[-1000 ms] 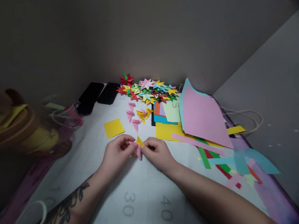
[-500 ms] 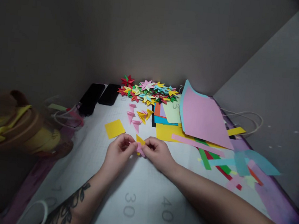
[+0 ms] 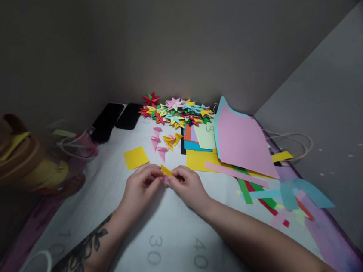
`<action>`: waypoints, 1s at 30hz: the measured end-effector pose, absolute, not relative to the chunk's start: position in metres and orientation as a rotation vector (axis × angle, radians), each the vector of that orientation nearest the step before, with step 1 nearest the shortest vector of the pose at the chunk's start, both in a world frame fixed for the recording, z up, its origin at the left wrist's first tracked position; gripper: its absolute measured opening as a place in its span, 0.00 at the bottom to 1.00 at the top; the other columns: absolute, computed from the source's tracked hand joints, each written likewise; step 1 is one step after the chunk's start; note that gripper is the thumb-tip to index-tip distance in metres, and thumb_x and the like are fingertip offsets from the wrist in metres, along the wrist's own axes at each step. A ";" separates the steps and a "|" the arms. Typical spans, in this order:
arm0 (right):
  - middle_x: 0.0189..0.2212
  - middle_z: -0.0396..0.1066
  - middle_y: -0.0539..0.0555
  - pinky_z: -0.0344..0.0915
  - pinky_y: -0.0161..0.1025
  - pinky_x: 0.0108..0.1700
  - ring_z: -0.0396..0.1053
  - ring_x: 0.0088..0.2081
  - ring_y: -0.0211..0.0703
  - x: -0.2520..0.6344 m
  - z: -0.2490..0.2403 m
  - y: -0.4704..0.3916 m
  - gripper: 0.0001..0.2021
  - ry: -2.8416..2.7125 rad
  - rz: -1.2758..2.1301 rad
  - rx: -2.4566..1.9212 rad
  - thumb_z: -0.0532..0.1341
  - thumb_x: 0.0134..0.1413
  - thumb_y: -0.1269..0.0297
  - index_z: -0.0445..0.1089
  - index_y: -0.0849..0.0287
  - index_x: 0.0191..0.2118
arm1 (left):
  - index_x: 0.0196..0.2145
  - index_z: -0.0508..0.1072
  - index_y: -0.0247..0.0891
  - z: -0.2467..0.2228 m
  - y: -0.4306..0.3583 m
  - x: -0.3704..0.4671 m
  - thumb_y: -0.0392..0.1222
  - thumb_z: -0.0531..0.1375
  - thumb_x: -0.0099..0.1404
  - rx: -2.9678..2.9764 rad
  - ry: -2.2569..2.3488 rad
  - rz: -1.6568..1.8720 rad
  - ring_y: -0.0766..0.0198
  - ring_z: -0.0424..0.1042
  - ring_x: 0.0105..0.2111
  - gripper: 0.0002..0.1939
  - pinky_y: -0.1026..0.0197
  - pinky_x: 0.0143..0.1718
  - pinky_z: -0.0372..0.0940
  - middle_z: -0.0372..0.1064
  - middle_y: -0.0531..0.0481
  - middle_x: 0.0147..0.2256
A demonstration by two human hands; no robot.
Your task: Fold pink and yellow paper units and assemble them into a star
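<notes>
Between my two hands is a small folded paper piece [image 3: 166, 171] of yellow and pink. My left hand [image 3: 142, 186] pinches its left side, and my right hand [image 3: 190, 188] pinches the right side. Fingertips cover much of the piece. A yellow paper square [image 3: 136, 157] lies flat beyond my left hand. Farther back are pink folded pieces [image 3: 155, 142] and yellow folded pieces [image 3: 168, 142]. Behind them is a heap of colourful paper stars [image 3: 177, 112].
Two dark phones [image 3: 129, 116] lie at the back left. Large pink sheets [image 3: 245, 142] and coloured sheets rest at the back right, with paper strips [image 3: 244, 190] nearer. A blurred brown and yellow object [image 3: 36, 159] stands left. White cables show on both sides.
The whole view has shifted slightly, so things appear a little farther left. Less pink shows on the piece between my fingertips. Both hands keep their grip.
</notes>
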State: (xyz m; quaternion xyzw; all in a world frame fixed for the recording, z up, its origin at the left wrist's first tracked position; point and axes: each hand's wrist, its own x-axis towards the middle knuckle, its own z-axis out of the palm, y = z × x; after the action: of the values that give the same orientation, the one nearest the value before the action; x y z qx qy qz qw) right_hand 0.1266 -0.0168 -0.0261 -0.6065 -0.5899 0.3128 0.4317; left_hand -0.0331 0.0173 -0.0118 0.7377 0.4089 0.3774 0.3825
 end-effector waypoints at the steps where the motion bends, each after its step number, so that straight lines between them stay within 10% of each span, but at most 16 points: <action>1: 0.23 0.61 0.48 0.55 0.33 0.29 0.60 0.27 0.36 0.127 -0.027 -0.017 0.08 -1.469 0.776 -1.515 0.60 0.51 0.66 0.62 0.58 0.23 | 0.30 0.72 0.38 -0.013 0.018 -0.034 0.36 0.58 0.60 1.890 1.046 0.972 0.62 0.69 0.40 0.03 0.65 0.33 0.67 0.70 0.47 0.37; 30: 0.25 0.60 0.47 0.55 0.34 0.31 0.60 0.28 0.37 0.127 -0.029 -0.017 0.07 -1.516 0.695 -1.485 0.57 0.53 0.71 0.60 0.57 0.26 | 0.31 0.68 0.38 -0.018 0.025 -0.039 0.37 0.56 0.63 2.099 1.026 0.912 0.64 0.69 0.39 0.03 0.63 0.37 0.64 0.70 0.49 0.37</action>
State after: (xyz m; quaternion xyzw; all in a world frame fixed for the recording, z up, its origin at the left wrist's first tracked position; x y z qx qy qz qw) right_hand 0.1272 -0.0171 -0.0291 -0.5977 -0.6099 0.2796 0.4389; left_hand -0.0391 0.0245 -0.0176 0.7952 0.3888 0.3456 0.3114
